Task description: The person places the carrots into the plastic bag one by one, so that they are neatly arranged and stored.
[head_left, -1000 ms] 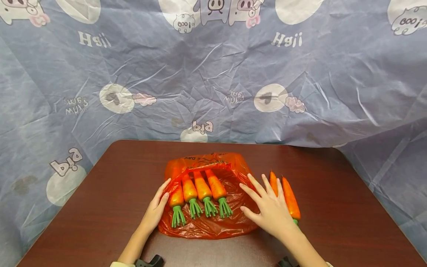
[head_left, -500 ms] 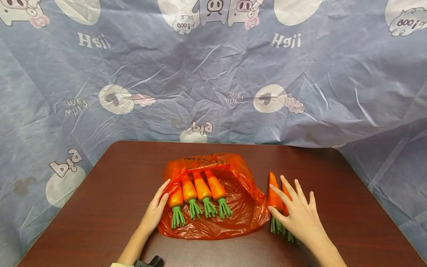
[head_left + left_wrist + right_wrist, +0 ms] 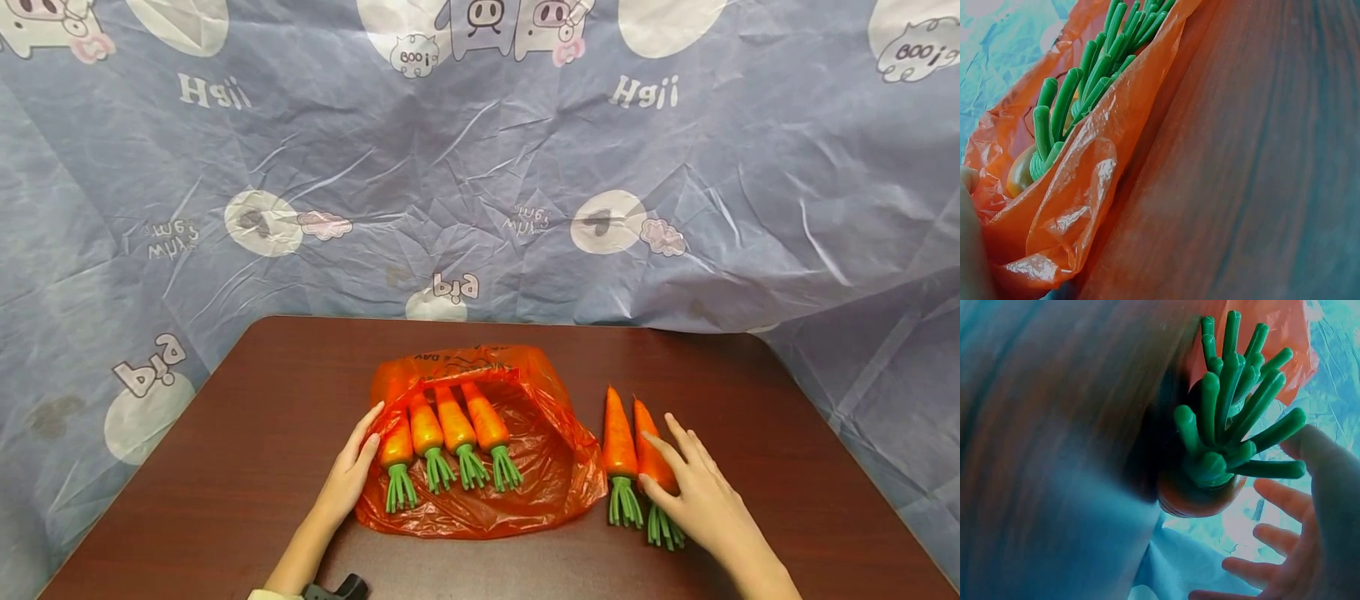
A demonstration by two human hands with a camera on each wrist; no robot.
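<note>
A thin orange-red plastic bag (image 3: 536, 492) lies with its mouth toward me. Several carrots (image 3: 455, 421) with green stem tops sit side by side in it. My left hand (image 3: 351, 467) holds the bag's left edge, thumb on the near side; in the left wrist view the film (image 3: 1085, 187) bulges beside green stems (image 3: 1094, 81). Two loose carrots lie right of the bag: a nearer-to-bag carrot (image 3: 618, 442) and an outer carrot (image 3: 651, 454). My right hand (image 3: 697, 492) is spread at the outer carrot, thumb and index overlapping it; the right wrist view shows its stems (image 3: 1229, 437) beside the fingers.
The dark brown wooden table (image 3: 300, 375) has rounded far corners. Behind it hangs a wrinkled blue-grey cloth (image 3: 420, 183) with cartoon prints, reaching down to the table's back edge. A black strap (image 3: 341, 587) is on my left wrist.
My right hand has left the bag's right side and moved right, past the inner loose carrot to the outer one. The bag's right edge has spread outward. My left hand has stayed put.
</note>
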